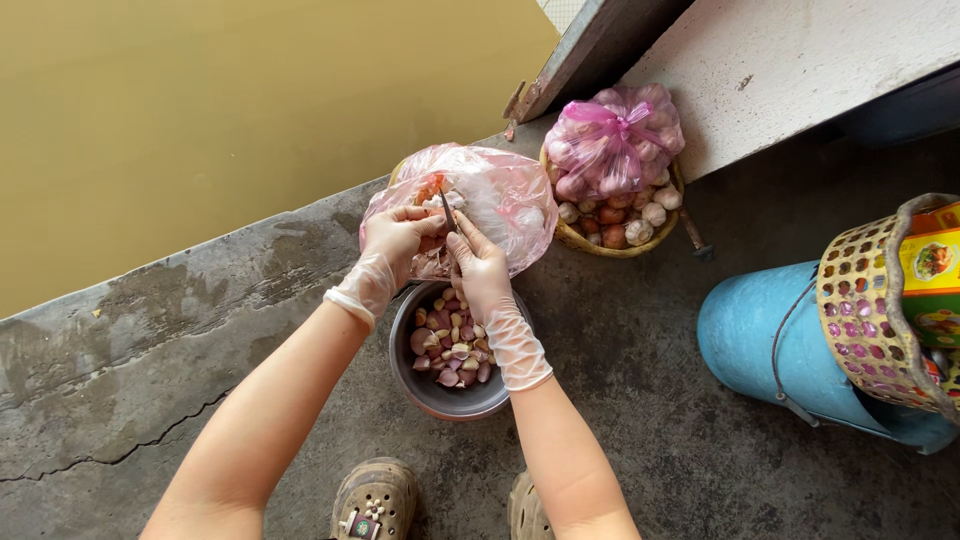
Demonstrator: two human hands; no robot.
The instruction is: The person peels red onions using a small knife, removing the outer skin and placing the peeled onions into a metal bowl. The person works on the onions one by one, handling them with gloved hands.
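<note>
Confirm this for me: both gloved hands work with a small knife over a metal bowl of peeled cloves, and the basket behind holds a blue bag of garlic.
One detail is wrong. The bag in the basket is pink, not blue. The head view shows it. The rest stands: the left hand and right hand, both gloved, work with a small knife over the metal bowl of peeled cloves.

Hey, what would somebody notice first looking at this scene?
Two gloved hands meet at centre, the left hand pinching something small, the right hand working a small knife over a metal bowl of peeled cloves. Behind sit a pink bag and, at right, a blue bucket.
</note>
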